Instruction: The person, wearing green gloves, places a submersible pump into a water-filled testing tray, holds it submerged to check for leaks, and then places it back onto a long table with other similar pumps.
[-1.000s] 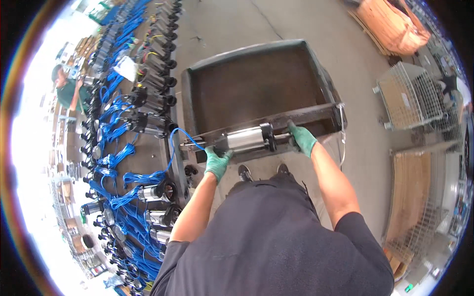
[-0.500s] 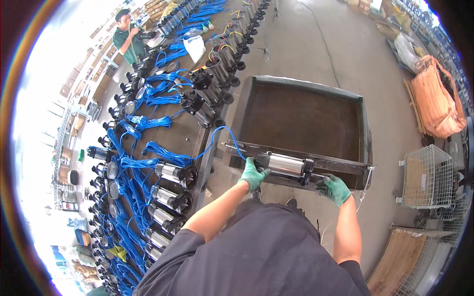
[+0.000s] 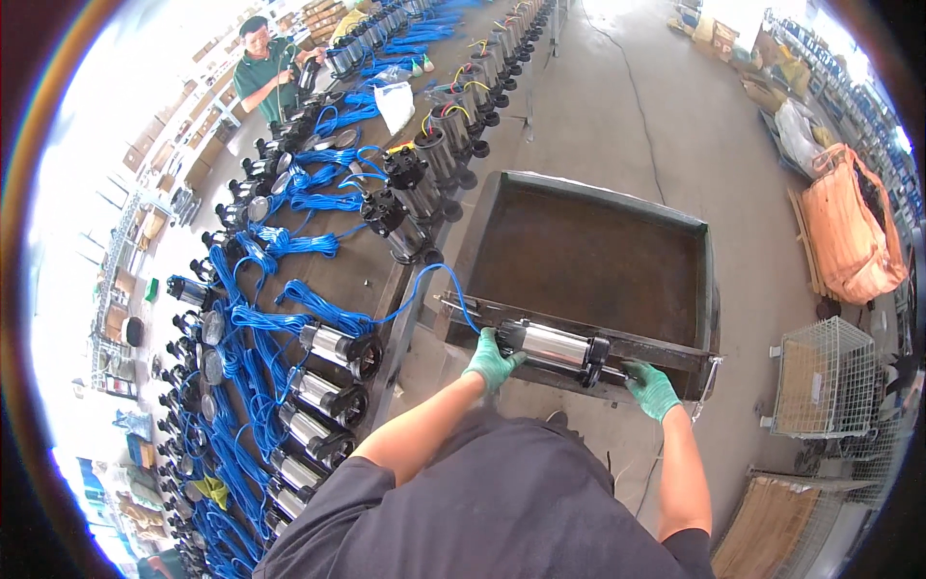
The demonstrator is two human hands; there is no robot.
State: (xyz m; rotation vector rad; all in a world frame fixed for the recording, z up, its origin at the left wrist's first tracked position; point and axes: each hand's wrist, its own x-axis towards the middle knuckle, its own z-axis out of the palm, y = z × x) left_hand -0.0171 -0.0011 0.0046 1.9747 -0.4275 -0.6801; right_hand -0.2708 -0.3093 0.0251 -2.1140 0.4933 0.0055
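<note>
A submersible pump (image 3: 553, 345) with a shiny steel barrel and black ends lies on its side along the near ledge of a dark metal tank. My left hand (image 3: 494, 361), in a green glove, grips its black left end, where a blue cable (image 3: 422, 283) leads off to the bench. By the pump's right end, my gloved right hand (image 3: 652, 387) is closed. A slim dark rod-like thing seems to run from its fingers toward the pump; its kind is not clear.
The tank (image 3: 603, 261) is wide and shallow. On my left, a long bench (image 3: 323, 261) carries rows of pumps and coiled blue cables. A co-worker (image 3: 268, 72) handles a part at its far side. To the right stand a wire cage (image 3: 825, 376) and an orange sack (image 3: 849, 227).
The view has shifted slightly, so the tank and pump appear lower. My right hand has closed in more around the slim thing by the pump's right end; my left hand keeps its grip.
</note>
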